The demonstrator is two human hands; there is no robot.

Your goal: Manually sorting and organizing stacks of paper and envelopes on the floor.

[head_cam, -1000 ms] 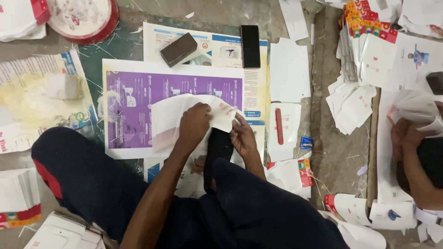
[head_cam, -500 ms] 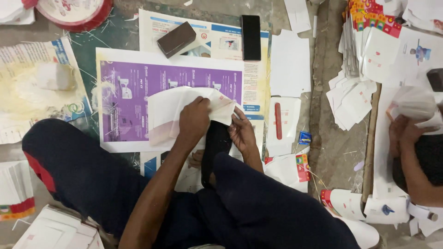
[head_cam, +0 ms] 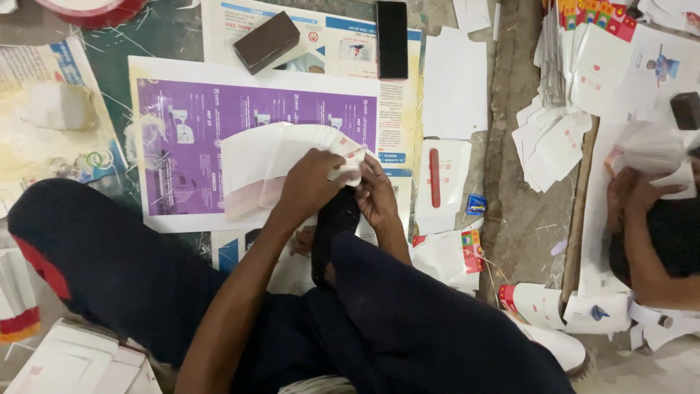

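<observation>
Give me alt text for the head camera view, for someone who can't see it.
A seated person's left hand and right hand press a fanned stack of white paper sheets onto a purple poster on the floor; another person's hand handles paper at right.

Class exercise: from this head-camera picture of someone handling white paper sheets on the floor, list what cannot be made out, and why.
- Head view: the left hand covers where the white sheets are pinched.
- The right hand hides its own fingertips and grip.
- The red-rimmed round thing is cut by the top edge.
- The co-worker's hand at the right edge: its work is unclear.
</observation>
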